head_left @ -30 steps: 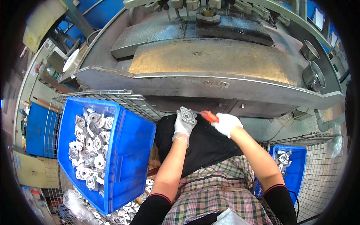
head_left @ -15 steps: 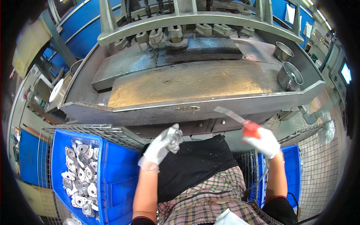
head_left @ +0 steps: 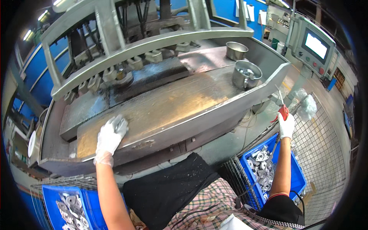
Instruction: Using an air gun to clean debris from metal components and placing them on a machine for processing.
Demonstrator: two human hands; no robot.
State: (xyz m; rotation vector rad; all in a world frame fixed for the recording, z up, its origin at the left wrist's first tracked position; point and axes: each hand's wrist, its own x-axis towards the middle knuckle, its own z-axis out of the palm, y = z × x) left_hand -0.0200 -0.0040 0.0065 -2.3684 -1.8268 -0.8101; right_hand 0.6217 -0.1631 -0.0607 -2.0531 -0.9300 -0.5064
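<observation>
My left hand (head_left: 109,136), in a white glove, is over the near left part of the brown board (head_left: 168,107) on the metal bench. Its fingers are closed around a small grey metal casting (head_left: 122,125), mostly covered by the glove. Out to the right, my gloved right hand (head_left: 286,125) grips a red air blow gun (head_left: 283,112) with a thin metal nozzle pointing up and away. A hose runs down from it, over the right blue bin (head_left: 299,168), where several grey castings (head_left: 264,172) lie.
Another blue bin (head_left: 90,203) with castings stands at lower left. Two metal pots (head_left: 245,78) sit at the bench's right end. Above the bench spans a metal machine frame (head_left: 153,44). At right are a wire mesh cart (head_left: 326,142) and a control panel (head_left: 312,48).
My view has turned to the right. My left hand has moved forward with the casting, from in front of the bench to over the board. My right hand has swung the blow gun outward.
</observation>
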